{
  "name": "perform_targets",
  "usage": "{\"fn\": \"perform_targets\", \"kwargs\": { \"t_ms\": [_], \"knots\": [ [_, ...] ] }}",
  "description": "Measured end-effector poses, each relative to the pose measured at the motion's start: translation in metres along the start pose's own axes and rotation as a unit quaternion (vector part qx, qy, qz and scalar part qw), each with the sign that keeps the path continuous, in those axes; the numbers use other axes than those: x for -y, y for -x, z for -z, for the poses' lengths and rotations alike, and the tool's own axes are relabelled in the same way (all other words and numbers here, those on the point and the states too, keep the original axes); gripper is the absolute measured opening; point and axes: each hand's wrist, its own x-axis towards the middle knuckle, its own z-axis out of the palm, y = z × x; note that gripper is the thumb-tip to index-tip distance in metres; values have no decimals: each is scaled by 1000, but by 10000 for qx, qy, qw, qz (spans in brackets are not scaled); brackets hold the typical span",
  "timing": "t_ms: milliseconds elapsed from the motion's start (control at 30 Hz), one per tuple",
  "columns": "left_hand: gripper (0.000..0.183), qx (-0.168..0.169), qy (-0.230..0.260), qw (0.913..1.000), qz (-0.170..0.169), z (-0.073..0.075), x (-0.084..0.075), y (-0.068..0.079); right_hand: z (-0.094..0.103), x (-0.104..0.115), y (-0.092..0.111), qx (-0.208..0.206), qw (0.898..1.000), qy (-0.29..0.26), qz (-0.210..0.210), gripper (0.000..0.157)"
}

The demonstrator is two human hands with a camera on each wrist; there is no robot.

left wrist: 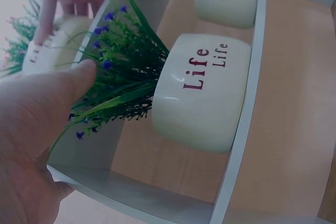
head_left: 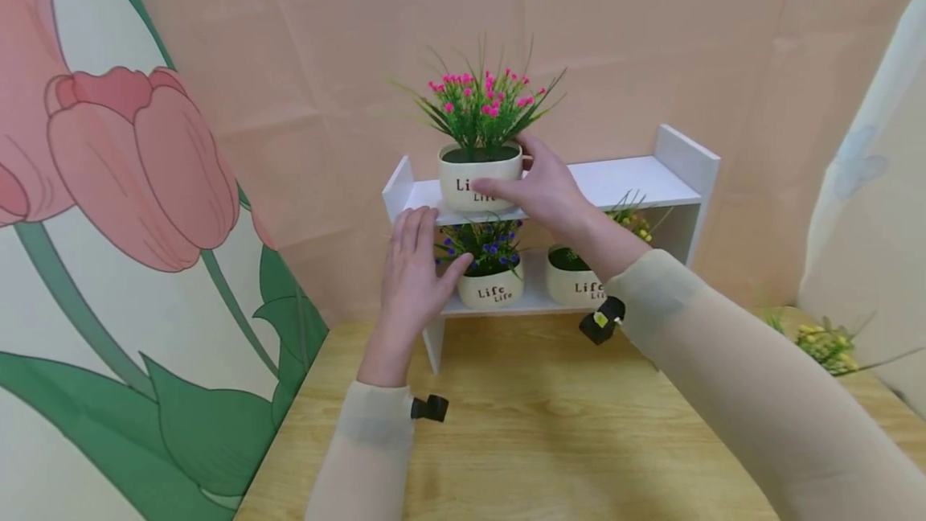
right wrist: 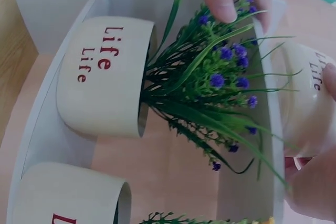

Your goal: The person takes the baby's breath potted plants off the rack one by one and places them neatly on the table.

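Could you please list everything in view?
Wood-grain table: 1, tan, foreground
Two-level shelf: 1, white, on table
Pink-flowered rounded pot: 1, cream, upper level, left
Purple-flowered rounded pot: 1, cream, lower level, left
Yellow-flowered rounded pot: 1, cream, lower level, right
Yellow-flowered plant: 1, yellow-green, far right
Creased backdrop: 1, pinkish, behind shelf
Tulip-printed panel: 1, pink-green-white, left
Faintly printed panel: 1, pale, right
Small wrist devices: 2, black, at wrists
Long sleeves: 2, cream, foreground
Left hand: 1, bare, shelf's left end
Right hand: 1, bare, gripping pink-flowered rounded pot

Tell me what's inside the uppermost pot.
Pink flowers and green leaves rise from a dark green base in the uppermost pot. Whatever lies beneath that base is covered, so not visible.
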Motion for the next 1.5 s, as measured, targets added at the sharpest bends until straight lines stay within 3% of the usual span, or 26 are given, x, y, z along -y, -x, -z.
{"fn": "perform_targets", "kwargs": {
  "t_ms": [400,1000,1300,1500],
  "knots": [
    [86,-118,84,9998,-99,3,4,3,1,17,23,-178,9992,273,229,96],
    [86,-339,171,9986,-369,4,4,5,4,14,78,-248,9995,45,182,86],
    [88,-76,69,9999,-55,5,3,4,5,13,100,-115,9999,9,-64,89],
    [88,2,14,10000,32,6,2,4,8,10,114,-156,9992,312,-178,92]
  ]
}}
